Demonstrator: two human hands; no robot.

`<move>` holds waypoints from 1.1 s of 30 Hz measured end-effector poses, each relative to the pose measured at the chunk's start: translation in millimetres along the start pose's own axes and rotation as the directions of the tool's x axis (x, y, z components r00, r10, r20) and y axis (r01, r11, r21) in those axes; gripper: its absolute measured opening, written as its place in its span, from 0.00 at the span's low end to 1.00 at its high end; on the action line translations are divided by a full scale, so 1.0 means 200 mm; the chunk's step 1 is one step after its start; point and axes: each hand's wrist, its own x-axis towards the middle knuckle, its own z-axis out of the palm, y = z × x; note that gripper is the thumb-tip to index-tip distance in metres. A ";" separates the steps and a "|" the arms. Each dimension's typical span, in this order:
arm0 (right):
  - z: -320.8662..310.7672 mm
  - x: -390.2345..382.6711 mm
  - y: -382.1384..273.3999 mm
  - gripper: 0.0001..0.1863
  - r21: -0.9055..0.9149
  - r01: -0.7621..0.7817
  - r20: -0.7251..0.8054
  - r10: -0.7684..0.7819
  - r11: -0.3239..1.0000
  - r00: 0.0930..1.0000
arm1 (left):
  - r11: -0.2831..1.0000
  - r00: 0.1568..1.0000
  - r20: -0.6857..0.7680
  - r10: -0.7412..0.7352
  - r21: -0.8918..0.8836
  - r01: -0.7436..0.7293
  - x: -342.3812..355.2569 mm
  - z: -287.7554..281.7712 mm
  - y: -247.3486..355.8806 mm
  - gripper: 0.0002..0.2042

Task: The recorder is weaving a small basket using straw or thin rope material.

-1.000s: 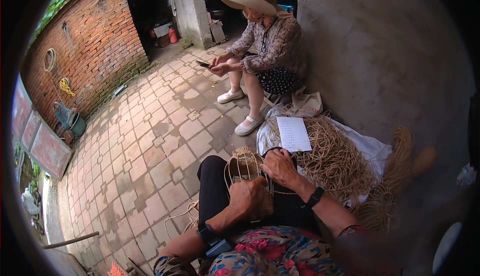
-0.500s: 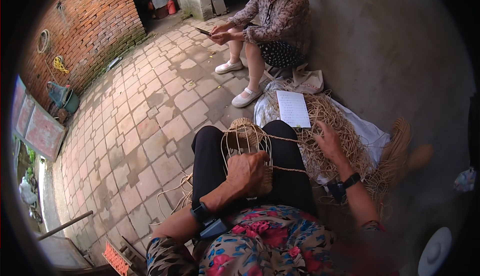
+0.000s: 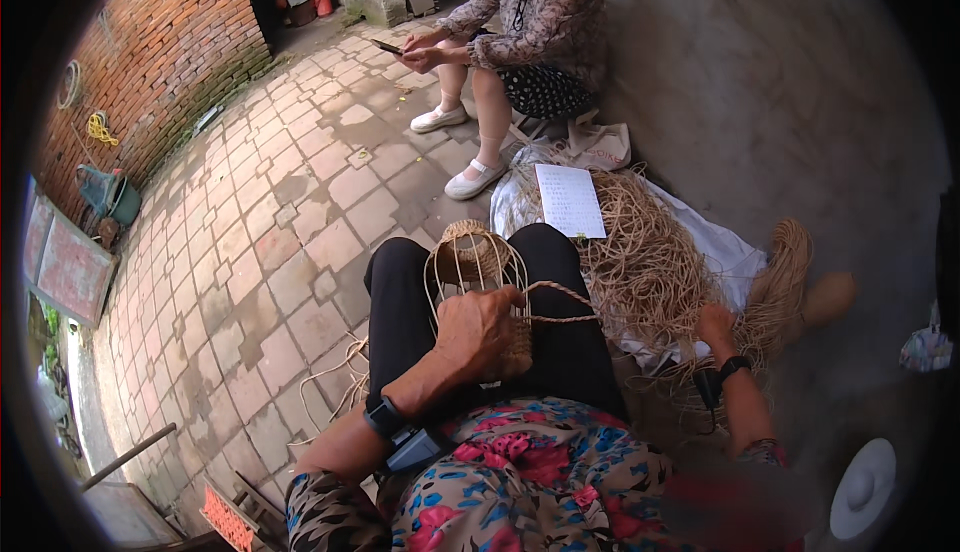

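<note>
On my lap lies a partly woven straw piece (image 3: 470, 255), with a rounded woven far end and bare pale strands along its length. My left hand (image 3: 478, 330) is closed round its near part, hiding much of the weave. From its right side a twisted straw cord (image 3: 562, 289) runs out over my right thigh and bends back in a loop. Away to the right, my right hand (image 3: 715, 325) is curled closed beside the pile of loose straw cord (image 3: 650, 242). Whatever its fingers hold, if anything, cannot be made out.
White sheeting (image 3: 715, 242) lies under the pile, with a written paper sheet (image 3: 570, 201) on top. A thick straw bundle (image 3: 787, 262) leans at the right. Ahead, a seated person (image 3: 535, 42) holds a phone. A white round object (image 3: 863, 489) stands at lower right.
My right hand has moved right and nearer to me, its spread fingers now curled. The cord's two stretched lengths have drawn into a shorter loop. My left hand keeps its grip.
</note>
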 end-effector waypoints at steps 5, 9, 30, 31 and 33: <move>-0.37 -0.16 -0.54 0.21 0.562 0.798 -0.744 -0.291 0.215 0.602 | 0.972 0.966 0.227 0.125 -0.223 -0.074 0.11 -0.08 -0.10 0.14; -0.56 -0.56 -0.85 0.22 0.305 0.940 -0.718 -0.612 0.149 0.331 | 0.934 0.938 0.321 0.134 -0.356 -0.012 0.16 -0.10 -0.13 0.14; 1.13 -0.06 0.52 0.12 0.199 0.040 0.534 -0.143 0.979 0.833 | 0.862 0.814 0.337 0.473 0.014 -0.507 0.24 0.01 0.15 0.07; 1.17 0.02 0.44 0.12 0.200 0.039 0.559 -0.146 0.979 0.816 | 0.855 0.784 0.380 0.491 -0.039 -0.517 0.27 0.03 0.15 0.07; 1.18 0.22 0.23 0.06 0.058 0.623 -0.026 -0.623 0.780 0.782 | 0.852 0.774 0.377 0.508 -0.093 -0.515 0.31 0.05 0.15 0.08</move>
